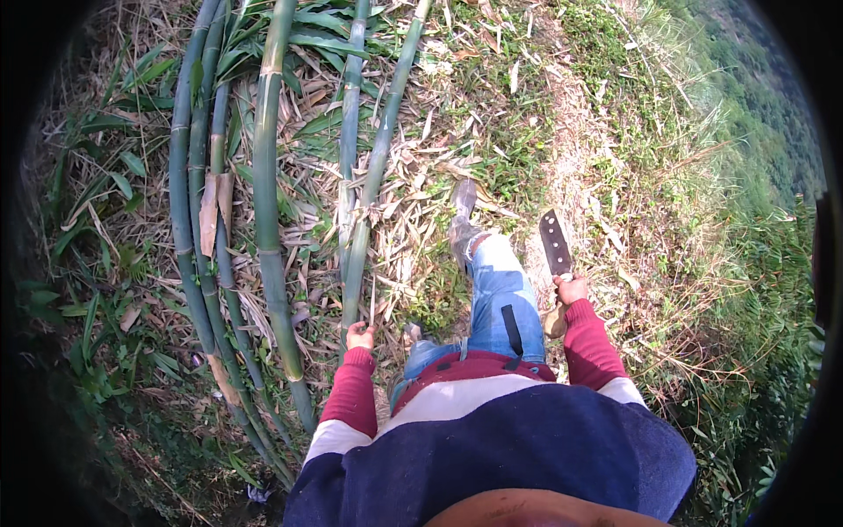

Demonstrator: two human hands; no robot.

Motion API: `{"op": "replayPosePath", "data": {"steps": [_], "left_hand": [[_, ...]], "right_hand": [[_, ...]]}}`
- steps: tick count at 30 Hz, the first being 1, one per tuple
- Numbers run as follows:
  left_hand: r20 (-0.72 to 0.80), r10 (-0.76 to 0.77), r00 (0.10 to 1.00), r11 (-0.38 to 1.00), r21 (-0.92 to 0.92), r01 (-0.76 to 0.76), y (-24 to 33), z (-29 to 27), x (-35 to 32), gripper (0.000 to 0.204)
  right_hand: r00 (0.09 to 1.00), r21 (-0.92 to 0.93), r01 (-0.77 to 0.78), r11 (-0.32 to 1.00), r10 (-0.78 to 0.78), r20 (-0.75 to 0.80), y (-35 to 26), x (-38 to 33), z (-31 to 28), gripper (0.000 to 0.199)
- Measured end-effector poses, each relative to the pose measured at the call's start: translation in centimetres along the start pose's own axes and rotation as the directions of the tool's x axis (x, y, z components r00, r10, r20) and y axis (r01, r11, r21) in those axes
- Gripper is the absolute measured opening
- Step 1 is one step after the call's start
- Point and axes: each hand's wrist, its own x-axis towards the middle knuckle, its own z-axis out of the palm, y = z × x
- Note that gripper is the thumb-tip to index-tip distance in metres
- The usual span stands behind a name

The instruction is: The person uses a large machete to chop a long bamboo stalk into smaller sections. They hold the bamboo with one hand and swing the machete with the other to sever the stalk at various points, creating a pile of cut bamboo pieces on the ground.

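Note:
My right hand (572, 288) is closed around the handle of a machete (554, 241). Its dark, broad blade has several round holes and points forward, away from my body. My left hand (360, 335) hangs low on the other side with its fingers curled. Just beyond it lies the lower end of a thin green bamboo pole (369, 202), and I cannot tell whether the hand touches it. A thin pale stalk (372, 297) shows just above these fingers; whether they hold it is unclear.
Several long bamboo poles (268, 202) run lengthwise on my left, with green leaves (325, 39) at their far ends. Dry leaf litter (430, 211) covers the ground. On the right, a dirt strip (575, 140) borders grass and a bushy slope (746, 97).

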Motion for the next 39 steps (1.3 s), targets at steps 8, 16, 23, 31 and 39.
{"op": "replayPosePath", "data": {"steps": [8,16,23,31,39], "left_hand": [[-0.067,-0.094,0.993,0.993,-0.079,0.089,13.5,-0.5,6.0,0.039],[-0.150,-0.029,0.988,0.961,-0.275,-0.014,38.8,-1.0,3.7,0.039],[-0.340,-0.025,0.940,0.999,0.018,0.033,42.3,0.2,3.4,0.042],[-0.369,-0.103,0.924,0.992,-0.103,0.069,47.7,-1.6,10.1,0.032],[0.186,0.186,0.965,0.939,0.255,-0.230,79.7,2.6,35.4,0.035]], "right_hand": [[0.909,-0.317,-0.271,0.909,0.350,0.226,3.9,20.1,13.9,0.048],[0.910,-0.307,0.187,0.933,-0.047,0.412,-16.5,33.2,6.5,0.050],[0.739,-0.439,0.647,0.624,-0.370,0.563,-39.5,44.9,-3.6,0.041],[0.915,-0.062,0.253,0.966,-0.218,0.341,-56.0,40.6,-7.1,0.037],[0.816,-0.239,0.185,0.953,-0.014,0.577,-47.4,41.6,-6.9,0.046]]}}
